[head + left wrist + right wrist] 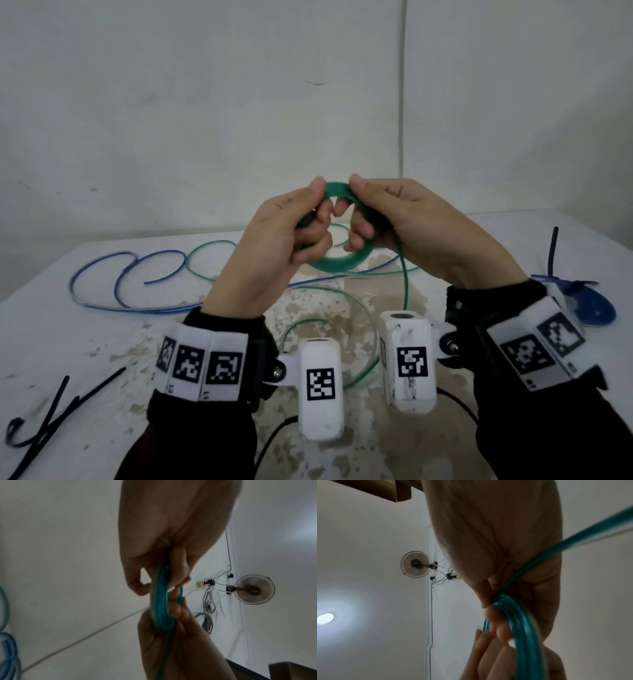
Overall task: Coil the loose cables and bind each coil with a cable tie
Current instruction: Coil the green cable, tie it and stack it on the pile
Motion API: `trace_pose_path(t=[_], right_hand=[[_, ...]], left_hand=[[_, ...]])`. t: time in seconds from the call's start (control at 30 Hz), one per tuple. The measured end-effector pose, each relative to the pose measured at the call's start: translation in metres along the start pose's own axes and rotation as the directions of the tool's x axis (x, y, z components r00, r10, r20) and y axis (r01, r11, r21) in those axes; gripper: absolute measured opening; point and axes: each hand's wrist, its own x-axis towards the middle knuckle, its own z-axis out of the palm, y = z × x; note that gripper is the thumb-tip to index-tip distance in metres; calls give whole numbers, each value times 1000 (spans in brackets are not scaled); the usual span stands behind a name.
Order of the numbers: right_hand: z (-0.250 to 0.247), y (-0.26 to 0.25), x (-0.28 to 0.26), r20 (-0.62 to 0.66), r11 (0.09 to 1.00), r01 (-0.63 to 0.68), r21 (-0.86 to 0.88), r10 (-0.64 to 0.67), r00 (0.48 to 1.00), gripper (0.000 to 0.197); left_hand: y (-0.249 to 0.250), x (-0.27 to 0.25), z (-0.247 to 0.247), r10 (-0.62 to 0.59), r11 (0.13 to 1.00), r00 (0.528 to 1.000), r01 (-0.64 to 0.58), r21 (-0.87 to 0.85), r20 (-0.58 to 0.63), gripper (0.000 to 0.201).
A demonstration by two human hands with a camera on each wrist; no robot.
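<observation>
A green cable coil (342, 262) of several loops is held up above the table between both hands. My left hand (291, 226) grips its left side, thumb on top and fingers curled through the ring. My right hand (383, 212) grips the right side the same way. In the wrist views the green cable coil (160, 609) (520, 622) runs between the curled fingers. A loose green tail (405, 284) hangs from the right hand down to the table and loops there. A blue cable (130, 284) lies uncoiled at the left.
Black cable ties (58, 407) lie at the table's (102, 342) near left. One black tie (553, 250) sticks up at the right beside a blue object (589, 305). The table top is worn and stained in the middle. A white wall stands close behind.
</observation>
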Motion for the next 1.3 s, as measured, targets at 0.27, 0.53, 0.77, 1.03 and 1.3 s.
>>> trace_pose_path(t=[0.27, 0.53, 0.77, 1.03, 1.3], right_hand=[[-2, 2, 2, -13, 1000, -15, 0, 15, 1000, 39], [-5, 2, 0, 13, 997, -23, -74, 24, 1000, 39], [-6, 0, 0, -1, 998, -7, -58, 7, 1000, 41], [-3, 0, 0, 40, 1000, -10, -27, 11, 999, 39], [-1, -1, -1, 46, 1000, -1, -14, 2, 999, 38]], left_hand=[[-5, 3, 1, 22, 1000, 1000, -22, 23, -8, 34], [-4, 2, -4, -10, 997, 999, 6, 78, 47, 30], [0, 2, -4, -2, 999, 999, 1, 39, 41, 31], [3, 0, -7, 9, 995, 999, -12, 98, 32, 36], [2, -1, -4, -20, 998, 997, 15, 64, 80, 33]])
